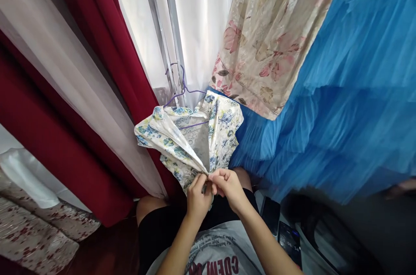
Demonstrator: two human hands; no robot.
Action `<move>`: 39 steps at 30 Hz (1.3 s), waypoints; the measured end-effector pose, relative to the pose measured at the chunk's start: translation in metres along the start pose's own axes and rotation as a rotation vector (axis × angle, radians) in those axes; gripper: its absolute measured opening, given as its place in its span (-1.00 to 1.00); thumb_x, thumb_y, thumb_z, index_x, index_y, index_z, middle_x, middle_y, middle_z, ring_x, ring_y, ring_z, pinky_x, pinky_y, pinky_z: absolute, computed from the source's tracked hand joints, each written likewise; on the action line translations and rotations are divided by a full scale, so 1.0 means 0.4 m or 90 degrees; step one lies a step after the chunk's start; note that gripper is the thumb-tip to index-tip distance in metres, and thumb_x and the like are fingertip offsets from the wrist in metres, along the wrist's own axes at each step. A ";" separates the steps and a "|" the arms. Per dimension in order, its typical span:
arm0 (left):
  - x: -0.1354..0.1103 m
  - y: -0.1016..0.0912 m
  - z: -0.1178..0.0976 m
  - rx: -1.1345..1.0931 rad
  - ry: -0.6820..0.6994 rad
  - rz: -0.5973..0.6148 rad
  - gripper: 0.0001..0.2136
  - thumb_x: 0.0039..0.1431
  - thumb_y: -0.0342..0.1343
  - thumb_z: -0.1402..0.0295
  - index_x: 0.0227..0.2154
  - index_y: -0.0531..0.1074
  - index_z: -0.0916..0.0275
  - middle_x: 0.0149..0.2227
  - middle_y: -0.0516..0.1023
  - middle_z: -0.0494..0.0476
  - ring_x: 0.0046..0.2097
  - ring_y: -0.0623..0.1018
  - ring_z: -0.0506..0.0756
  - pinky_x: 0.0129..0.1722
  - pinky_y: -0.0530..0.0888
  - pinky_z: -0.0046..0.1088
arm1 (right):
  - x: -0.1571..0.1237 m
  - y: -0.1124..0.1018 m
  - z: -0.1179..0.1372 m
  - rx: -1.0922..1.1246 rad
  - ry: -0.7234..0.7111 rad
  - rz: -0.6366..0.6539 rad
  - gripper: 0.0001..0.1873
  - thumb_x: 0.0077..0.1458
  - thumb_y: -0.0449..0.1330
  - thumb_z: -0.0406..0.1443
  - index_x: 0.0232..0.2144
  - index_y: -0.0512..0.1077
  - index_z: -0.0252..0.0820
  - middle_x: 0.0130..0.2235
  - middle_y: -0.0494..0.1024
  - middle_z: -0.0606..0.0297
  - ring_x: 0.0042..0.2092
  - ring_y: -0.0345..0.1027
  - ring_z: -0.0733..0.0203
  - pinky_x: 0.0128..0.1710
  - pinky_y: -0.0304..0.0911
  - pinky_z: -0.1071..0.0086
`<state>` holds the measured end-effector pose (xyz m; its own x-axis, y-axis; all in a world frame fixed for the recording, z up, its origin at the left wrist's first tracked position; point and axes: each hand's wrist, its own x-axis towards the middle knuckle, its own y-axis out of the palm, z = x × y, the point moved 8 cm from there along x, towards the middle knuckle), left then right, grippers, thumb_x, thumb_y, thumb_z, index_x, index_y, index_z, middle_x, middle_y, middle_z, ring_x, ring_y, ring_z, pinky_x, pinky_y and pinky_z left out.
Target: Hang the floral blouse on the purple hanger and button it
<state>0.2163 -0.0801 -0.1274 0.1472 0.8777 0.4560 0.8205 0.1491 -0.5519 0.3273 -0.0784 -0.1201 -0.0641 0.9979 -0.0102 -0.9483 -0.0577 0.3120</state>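
Observation:
A floral short-sleeved shirt (175,136), white with blue and yellow flowers, hangs on a purple wire hanger (184,86) in front of me. Its collar lies open in a V, and its lower part falls toward my lap. At the bottom of the V, my left hand (199,192) pinches one front edge. Close beside it, my right hand (226,184) grips the other edge with thumb and forefinger. The fingertips of both hands meet there; any button between them is hidden.
Red curtains (107,27) and sheer white ones hang at the left. A grey metal stand (169,19) rises behind the hanger. To the right hang a beige floral cloth (269,40) and blue tulle (341,106). A dark phone-like device (288,240) lies at lower right.

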 end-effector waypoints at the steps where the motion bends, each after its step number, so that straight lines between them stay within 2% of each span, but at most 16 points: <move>1: 0.005 0.003 -0.008 0.036 0.008 0.044 -0.82 0.32 -0.06 0.40 -0.40 0.38 0.17 -0.33 0.52 0.13 -0.26 0.54 0.12 -0.22 0.39 -0.43 | 0.014 -0.007 0.015 0.026 -0.008 -0.020 -0.66 -0.03 0.34 -0.09 -0.57 0.39 -0.21 -0.71 0.39 0.38 -0.68 -0.08 0.45 -0.64 -0.22 0.46; 4: 0.014 0.010 -0.022 0.181 0.006 0.184 -0.79 0.25 -0.06 0.51 -0.26 0.47 0.15 -0.24 0.59 0.16 -0.19 0.59 0.15 -0.21 0.40 -0.42 | 0.080 -0.006 0.092 0.076 -0.056 -0.072 -0.67 -0.07 0.36 -0.09 -0.57 0.43 -0.23 -0.73 0.30 0.44 -0.67 -0.12 0.46 -0.63 -0.24 0.45; 8: 0.009 0.024 -0.049 0.345 0.025 0.337 -0.67 0.17 -0.03 0.58 -0.08 0.49 0.19 -0.12 0.62 0.22 -0.15 0.63 0.21 -0.18 0.45 -0.35 | 0.192 0.063 0.243 0.068 -0.139 -0.048 -0.69 -0.15 0.37 -0.11 -0.59 0.44 -0.23 -0.74 0.27 0.47 -0.66 -0.11 0.45 -0.64 -0.20 0.44; 12: -0.008 0.031 -0.050 0.437 0.004 0.418 -0.56 0.02 0.01 0.67 -0.02 0.48 0.28 -0.08 0.61 0.32 -0.10 0.63 0.28 -0.15 0.48 -0.30 | 0.275 0.128 0.359 0.070 -0.173 -0.014 -0.72 -0.18 0.35 -0.14 -0.59 0.45 -0.23 -0.72 0.26 0.48 -0.66 -0.10 0.46 -0.64 -0.22 0.44; 16: -0.012 0.014 -0.010 0.456 -0.014 0.425 -0.54 0.03 -0.01 0.68 0.00 0.48 0.31 -0.07 0.62 0.37 -0.08 0.64 0.32 -0.13 0.49 -0.25 | 0.297 0.155 0.398 0.069 -0.201 -0.002 -0.76 -0.14 0.33 -0.17 -0.58 0.43 -0.23 -0.71 0.26 0.48 -0.65 -0.09 0.45 -0.63 -0.23 0.44; 19: 0.018 -0.025 0.025 0.403 -0.014 0.386 -0.68 0.13 0.01 0.60 -0.12 0.53 0.24 -0.18 0.64 0.29 -0.12 0.64 0.29 -0.13 0.48 -0.27 | 0.281 0.157 0.384 0.054 -0.210 0.007 -0.76 -0.10 0.33 -0.17 -0.55 0.44 -0.21 -0.71 0.28 0.49 -0.65 -0.06 0.43 -0.62 -0.19 0.44; 21: 0.066 -0.072 0.022 0.328 -0.005 0.322 -0.79 0.22 0.04 0.51 -0.21 0.55 0.19 -0.26 0.64 0.22 -0.17 0.64 0.24 -0.15 0.47 -0.32 | 0.261 0.152 0.377 0.033 -0.234 0.008 -0.73 -0.06 0.34 -0.13 -0.50 0.44 -0.20 -0.71 0.28 0.50 -0.65 -0.02 0.41 -0.62 -0.15 0.45; 23: 0.138 -0.151 -0.022 0.225 0.028 0.191 -0.82 0.31 0.03 0.40 -0.16 0.54 0.16 -0.28 0.63 0.16 -0.21 0.62 0.18 -0.17 0.47 -0.37 | 0.241 0.148 0.376 0.004 -0.263 0.006 -0.71 -0.02 0.34 -0.09 -0.47 0.44 -0.19 -0.71 0.30 0.49 -0.65 0.02 0.41 -0.61 -0.12 0.45; 26: 0.251 -0.304 -0.134 0.073 0.121 -0.064 -0.69 0.41 -0.01 0.30 0.14 0.38 0.17 -0.25 0.61 0.10 -0.23 0.60 0.10 -0.15 0.47 -0.39 | 0.217 0.151 0.388 -0.022 -0.295 0.009 -0.70 0.03 0.32 -0.08 -0.47 0.41 -0.18 -0.70 0.32 0.49 -0.64 0.04 0.41 -0.60 -0.10 0.46; 28: 0.313 -0.366 -0.209 0.050 0.200 -0.141 -0.63 0.43 -0.03 0.31 0.24 0.29 0.16 -0.20 0.60 0.09 -0.21 0.58 0.08 -0.12 0.46 -0.40 | 0.206 0.158 0.401 -0.029 -0.313 0.021 -0.70 0.05 0.31 -0.08 -0.46 0.39 -0.17 -0.68 0.32 0.49 -0.64 0.05 0.41 -0.60 -0.09 0.47; 29: 0.341 -0.377 -0.241 0.063 0.234 -0.140 -0.66 0.42 -0.02 0.32 0.20 0.35 0.17 -0.18 0.60 0.09 -0.18 0.58 0.08 -0.12 0.46 -0.40 | 0.204 0.161 0.407 -0.032 -0.323 0.025 -0.69 0.06 0.31 -0.07 -0.45 0.39 -0.16 -0.68 0.32 0.49 -0.63 0.06 0.41 -0.60 -0.09 0.47; 31: 0.380 -0.376 -0.287 0.092 0.291 -0.118 -0.78 0.41 0.01 0.34 -0.01 0.50 0.20 -0.19 0.61 0.08 -0.19 0.56 0.07 -0.14 0.44 -0.42 | 0.210 0.163 0.413 -0.035 -0.340 0.024 -0.69 0.07 0.30 -0.07 -0.44 0.38 -0.16 -0.67 0.32 0.49 -0.63 0.06 0.41 -0.59 -0.08 0.47; 34: 0.403 -0.375 -0.319 0.090 0.324 -0.144 -0.86 0.37 0.07 0.36 -0.27 0.51 0.24 -0.29 0.58 0.06 -0.26 0.53 0.06 -0.20 0.41 -0.44 | 0.242 0.148 0.390 -0.040 -0.358 -0.011 -0.67 0.05 0.29 -0.05 -0.48 0.33 -0.14 -0.69 0.22 0.54 -0.64 -0.03 0.42 -0.60 -0.15 0.46; 37: 0.410 -0.426 -0.301 0.005 0.291 -0.250 -0.85 0.36 0.09 0.32 -0.30 0.48 0.24 -0.35 0.55 0.06 -0.28 0.52 0.05 -0.22 0.41 -0.46 | 0.281 0.126 0.326 -0.072 -0.342 -0.056 -0.66 0.02 0.29 -0.07 -0.54 0.30 -0.14 -0.69 0.13 0.58 -0.64 -0.13 0.44 -0.60 -0.23 0.45; 39: 0.419 -0.491 -0.246 -0.081 0.242 -0.329 -0.84 0.35 0.10 0.28 -0.30 0.48 0.24 -0.36 0.54 0.05 -0.29 0.53 0.04 -0.24 0.42 -0.48 | 0.289 0.115 0.275 -0.087 -0.311 -0.063 -0.68 0.00 0.29 -0.08 -0.54 0.33 -0.16 -0.69 0.13 0.57 -0.63 -0.13 0.43 -0.60 -0.24 0.45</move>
<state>0.1342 -0.0071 0.1259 -0.1175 0.4821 0.8682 0.8936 0.4327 -0.1194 0.3105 0.0374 -0.0024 0.1501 0.8943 0.4215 -0.9764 0.0671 0.2053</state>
